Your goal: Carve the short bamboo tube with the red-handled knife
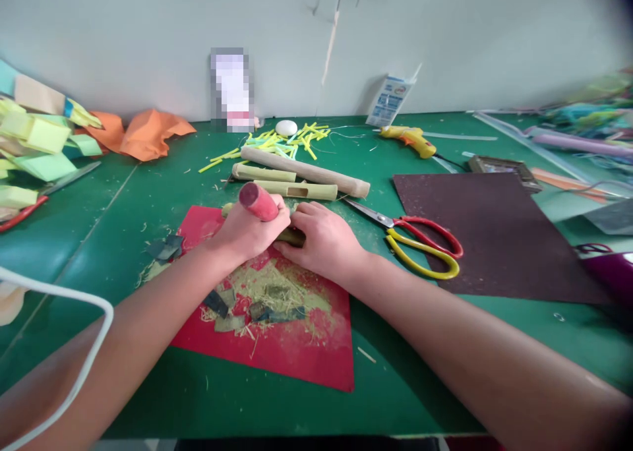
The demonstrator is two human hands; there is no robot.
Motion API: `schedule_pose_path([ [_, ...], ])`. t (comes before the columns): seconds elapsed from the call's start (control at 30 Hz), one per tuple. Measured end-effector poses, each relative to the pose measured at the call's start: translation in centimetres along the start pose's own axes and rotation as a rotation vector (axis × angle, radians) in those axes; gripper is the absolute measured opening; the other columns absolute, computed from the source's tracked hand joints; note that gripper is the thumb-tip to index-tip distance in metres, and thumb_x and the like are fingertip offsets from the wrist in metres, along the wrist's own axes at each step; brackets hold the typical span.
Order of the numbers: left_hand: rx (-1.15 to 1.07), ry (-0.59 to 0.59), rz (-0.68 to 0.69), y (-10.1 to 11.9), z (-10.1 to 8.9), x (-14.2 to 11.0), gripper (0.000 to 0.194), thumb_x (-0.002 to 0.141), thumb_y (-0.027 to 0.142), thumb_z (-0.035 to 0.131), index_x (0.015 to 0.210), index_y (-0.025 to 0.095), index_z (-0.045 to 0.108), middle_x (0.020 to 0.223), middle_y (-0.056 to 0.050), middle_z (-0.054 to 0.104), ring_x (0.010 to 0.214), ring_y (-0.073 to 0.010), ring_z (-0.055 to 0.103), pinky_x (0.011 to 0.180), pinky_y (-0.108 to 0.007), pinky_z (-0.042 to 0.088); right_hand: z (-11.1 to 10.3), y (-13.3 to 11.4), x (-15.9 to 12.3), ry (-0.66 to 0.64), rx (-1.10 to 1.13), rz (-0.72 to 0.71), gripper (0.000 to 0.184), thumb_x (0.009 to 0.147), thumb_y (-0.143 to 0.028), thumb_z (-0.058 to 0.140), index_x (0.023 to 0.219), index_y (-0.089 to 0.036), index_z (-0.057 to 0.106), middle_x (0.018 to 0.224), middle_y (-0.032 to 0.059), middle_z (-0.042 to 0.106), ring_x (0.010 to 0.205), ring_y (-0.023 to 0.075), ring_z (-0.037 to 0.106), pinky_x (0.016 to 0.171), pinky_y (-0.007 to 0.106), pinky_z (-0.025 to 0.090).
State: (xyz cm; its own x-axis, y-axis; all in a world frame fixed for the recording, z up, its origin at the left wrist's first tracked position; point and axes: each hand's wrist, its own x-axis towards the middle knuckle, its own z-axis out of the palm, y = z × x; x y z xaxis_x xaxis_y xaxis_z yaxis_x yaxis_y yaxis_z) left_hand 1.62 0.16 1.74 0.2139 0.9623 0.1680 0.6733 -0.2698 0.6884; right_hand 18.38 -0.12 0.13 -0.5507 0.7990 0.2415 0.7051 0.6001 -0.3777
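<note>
My left hand (pixel 254 230) is closed round a tool with a thick red handle (pixel 262 204); its working end is hidden. My right hand (pixel 321 240) grips a greenish bamboo piece (pixel 293 237), largely covered by both hands. Both hands are close together above a red sheet (pixel 316 365) strewn with pale shavings (pixel 281 283) and several dark scraps (pixel 287 314). Just beyond lie a bamboo tube with a rectangular slot (pixel 277 188), another bamboo piece (pixel 264 173) and a wooden rod (pixel 306 169).
Scissors (pixel 420 237) with red and yellow handles lie right of my hands, partly over a dark brown sheet (pixel 494 240). Farther back are a yellow glue gun (pixel 410 140), short yellow-green strips (pixel 309 138) and a white egg-shaped object (pixel 285 128). Orange paper (pixel 153 134) lies left. A white cable (pixel 96 329) crosses my left forearm.
</note>
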Motion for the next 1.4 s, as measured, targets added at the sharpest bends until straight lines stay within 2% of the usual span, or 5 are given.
schedule_pose_path([
  [0.53, 0.012, 0.061, -0.059, -0.2, 0.4, -0.4, 0.031, 0.083, 0.039, 0.048, 0.059, 0.021, 0.043, 0.058, 0.001, 0.048, 0.062, -0.0161, 0.046, 0.063, -0.033, 0.033, 0.1, 0.1, 0.0, -0.012, 0.039, -0.040, 0.018, 0.080, -0.033, 0.068, 0.080, -0.016, 0.065, 0.084, 0.0061, 0.060, 0.080, 0.0181, 0.051, 0.073, 0.031, 0.039],
  [0.83, -0.119, 0.126, -0.059, -0.2, 1.2, 0.1, 0.030, 0.078, 0.030, 0.051, 0.053, 0.020, 0.037, 0.055, 0.002, 0.039, 0.059, -0.0135, 0.039, 0.061, -0.031, 0.031, 0.0, 0.1, 0.1, -0.011, 0.165, 0.027, 0.017, 0.079, -0.031, 0.067, 0.073, -0.017, 0.060, 0.078, 0.0020, 0.054, 0.076, 0.0155, 0.048, 0.066, 0.028, 0.034],
  [1.0, -0.409, 0.088, -0.045, -0.8, 0.8, -0.5, 0.028, 0.072, 0.024, 0.051, 0.051, 0.020, 0.032, 0.052, 0.004, 0.030, 0.053, -0.0101, 0.029, 0.053, -0.029, 0.026, 0.2, -0.1, 0.1, 0.016, 0.167, 0.015, 0.018, 0.078, -0.032, 0.068, 0.071, -0.018, 0.059, 0.075, 0.0006, 0.050, 0.071, 0.0139, 0.043, 0.063, 0.028, 0.031],
  [1.13, -0.435, 0.200, -0.078, -0.5, 0.8, -0.5, 0.028, 0.076, 0.023, 0.051, 0.052, 0.019, 0.038, 0.052, 0.004, 0.035, 0.054, -0.0099, 0.033, 0.053, -0.028, 0.028, 0.2, 0.0, 0.1, 0.019, 0.117, -0.015, 0.016, 0.077, -0.031, 0.069, 0.075, -0.017, 0.061, 0.078, 0.0027, 0.054, 0.074, 0.0157, 0.045, 0.066, 0.029, 0.032],
  [1.4, -0.342, 0.114, -0.106, -0.2, 0.6, 0.0, 0.030, 0.080, 0.027, 0.052, 0.053, 0.019, 0.042, 0.049, 0.005, 0.035, 0.051, -0.0092, 0.034, 0.053, -0.027, 0.031, 0.3, 0.2, -0.1, 0.020, 0.070, -0.055, 0.016, 0.078, -0.032, 0.071, 0.081, -0.017, 0.065, 0.080, 0.0040, 0.057, 0.078, 0.0177, 0.048, 0.071, 0.031, 0.036],
])
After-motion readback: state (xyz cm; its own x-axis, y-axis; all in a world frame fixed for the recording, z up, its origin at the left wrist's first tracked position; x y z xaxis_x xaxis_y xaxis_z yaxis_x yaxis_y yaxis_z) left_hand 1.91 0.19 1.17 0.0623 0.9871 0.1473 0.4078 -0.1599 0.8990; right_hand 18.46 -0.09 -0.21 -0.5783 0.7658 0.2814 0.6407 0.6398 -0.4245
